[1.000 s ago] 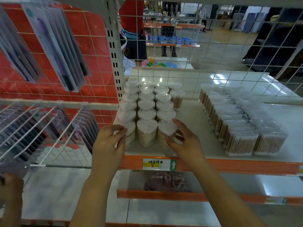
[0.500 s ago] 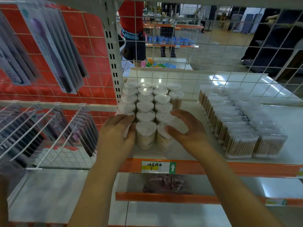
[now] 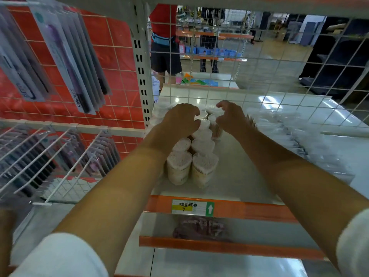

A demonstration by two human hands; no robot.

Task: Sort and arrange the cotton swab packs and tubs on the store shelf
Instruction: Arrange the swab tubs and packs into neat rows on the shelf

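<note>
Round clear cotton swab tubs (image 3: 179, 166) stand in rows at the left end of the white shelf (image 3: 235, 172). Both my arms reach over them to the back rows. My left hand (image 3: 179, 120) lies on the rear tubs, its fingers curled round a white-lidded tub (image 3: 202, 116). My right hand (image 3: 231, 116) hovers just to the right with bent, spread fingers above a tub of wooden-stick swabs (image 3: 216, 129); no grip shows. Flat clear cotton swab packs (image 3: 303, 142) stand in rows on the right, blurred.
A white wire mesh (image 3: 259, 66) backs the shelf. Packaged goods (image 3: 73, 66) hang on the red grid at left, above a wire rack (image 3: 50, 152). A price label (image 3: 192, 206) sits on the orange shelf edge. A purplish bag (image 3: 199, 228) lies on the lower shelf. A person (image 3: 163, 37) stands behind.
Both hands have left the front tubs and moved up over the rows to the back of the shelf. The view has leaned in closer.
</note>
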